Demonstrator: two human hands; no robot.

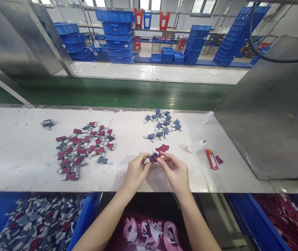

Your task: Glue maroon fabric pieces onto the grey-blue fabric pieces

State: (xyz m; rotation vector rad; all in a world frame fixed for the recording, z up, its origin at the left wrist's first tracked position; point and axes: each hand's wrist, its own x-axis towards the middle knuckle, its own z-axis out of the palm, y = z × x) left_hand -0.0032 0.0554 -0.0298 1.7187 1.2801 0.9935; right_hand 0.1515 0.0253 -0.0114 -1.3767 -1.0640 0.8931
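At the near edge of the white table, my left hand [136,171] pinches a small blue-and-white plastic piece [148,160]. My right hand [176,171] has its thumb and fingers closed on a dark red piece [156,159], pressed against the blue-and-white one. Just beyond my fingers lies a small stack of dark red pieces [162,148]. Farther back is a loose group of blue-and-white pieces [166,123]. To the left spreads a larger group of red-and-white pieces [78,150], with a few blue ones among them.
Right of my hands lie a red-orange box [211,159], a loose red piece [219,159] and a clear bottle with a thin tip [196,146]. Blue bins of pieces stand below the table at left [86,216] and right [256,223]. A metal housing [274,115] bounds the right side.
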